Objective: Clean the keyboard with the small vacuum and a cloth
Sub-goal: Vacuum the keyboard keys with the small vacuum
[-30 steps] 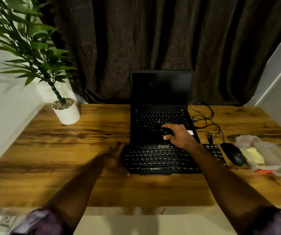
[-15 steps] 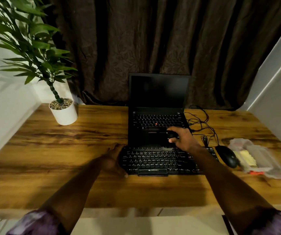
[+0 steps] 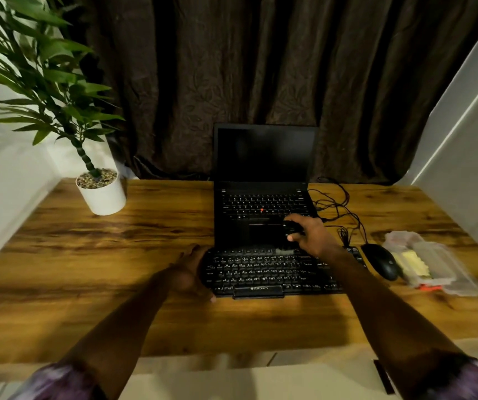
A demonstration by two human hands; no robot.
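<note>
A black external keyboard [image 3: 272, 274] lies on the wooden desk [image 3: 116, 255] in front of an open black laptop [image 3: 263, 197]. My right hand [image 3: 312, 235] grips a small black vacuum [image 3: 291, 228] over the keyboard's top row, its pale brush end [image 3: 285, 251] touching the keys right of centre. My left hand [image 3: 190, 269] rests against the keyboard's left edge with fingers spread. A yellow cloth [image 3: 413, 262] lies in a clear plastic case at the right.
A black mouse [image 3: 382, 261] sits right of the keyboard, with tangled black cables [image 3: 335, 209] behind it. The clear plastic case [image 3: 439, 267] lies further right. A potted plant [image 3: 102, 192] stands at the back left. Dark curtains hang behind the desk.
My right hand with the vacuum has moved to the right along the keyboard's top row. My left hand stays at the keyboard's left edge. The camera has shifted a little.
</note>
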